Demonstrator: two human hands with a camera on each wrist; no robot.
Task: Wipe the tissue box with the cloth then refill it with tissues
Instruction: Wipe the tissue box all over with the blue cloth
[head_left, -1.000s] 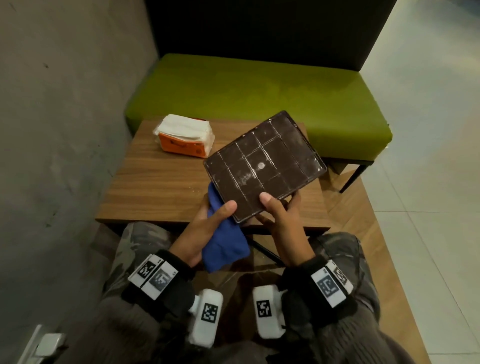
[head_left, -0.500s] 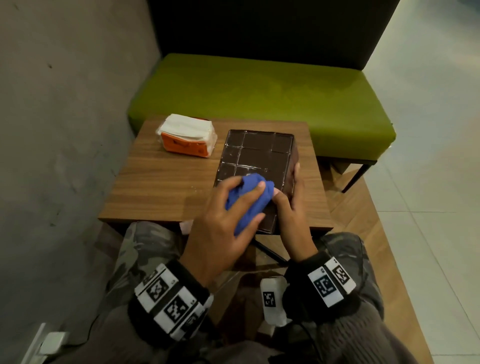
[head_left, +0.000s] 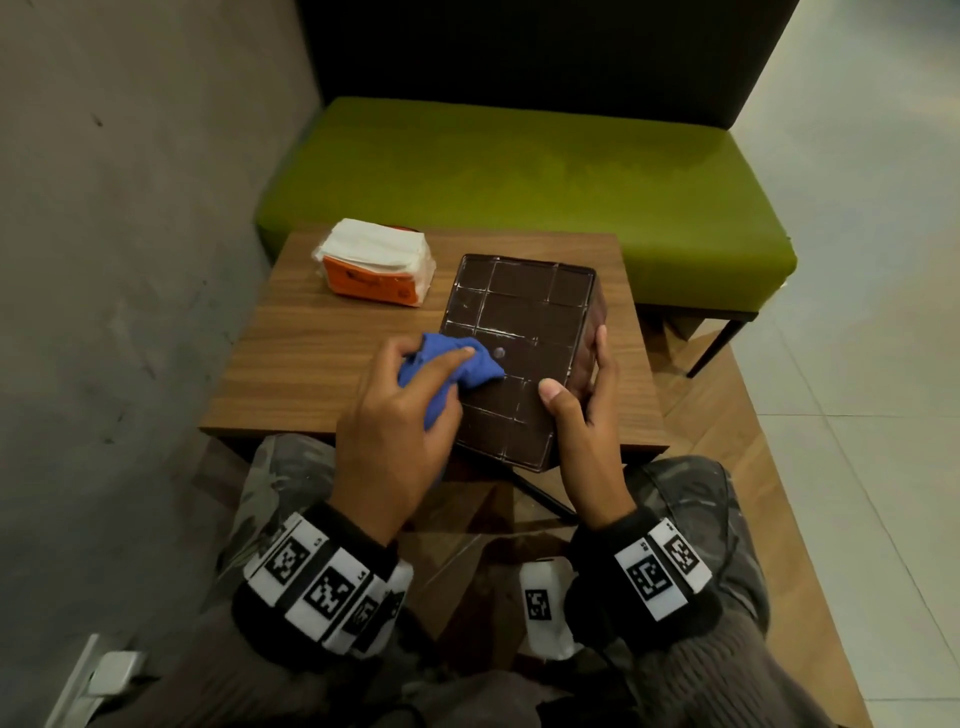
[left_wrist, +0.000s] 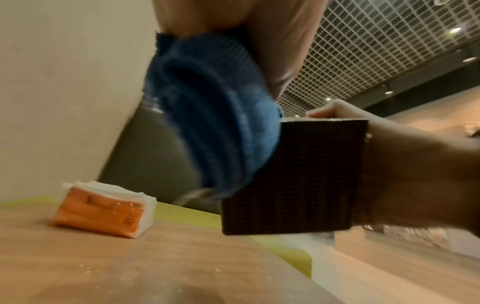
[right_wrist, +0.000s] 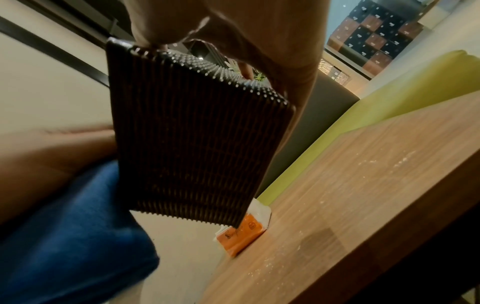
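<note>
Brown woven tissue box (head_left: 519, 358), 1 item: held lifted above the wooden table (head_left: 322, 358) at centre frame in the head view, its gridded flat face turned up toward the camera; side walls show a fine woven texture in both wrist views.

Hands, 2. Right hand (head_left: 582, 415) grips the box's right edge, thumb on the gridded face, fingers wrapped along the side wall. Left hand (head_left: 400, 415) clutches 1 bunched blue cloth (head_left: 452, 374), fingers curled over it, pressing it against the left part of the gridded face.

Wristbands, 2, at lower frame, each carrying black-and-white square code markers; small characters beside them too small to read.

Tissue pack (head_left: 376, 270), 1: orange wrapper, white tissues exposed on top, lying on the table's far left part, well apart from the box. Dark printing on the wrapper, not legible.

Pale specks scattered over the tabletop in the wrist views.

Green bench seat (head_left: 519, 176), 1, upper centre beyond the table, dark backrest behind it.
</note>
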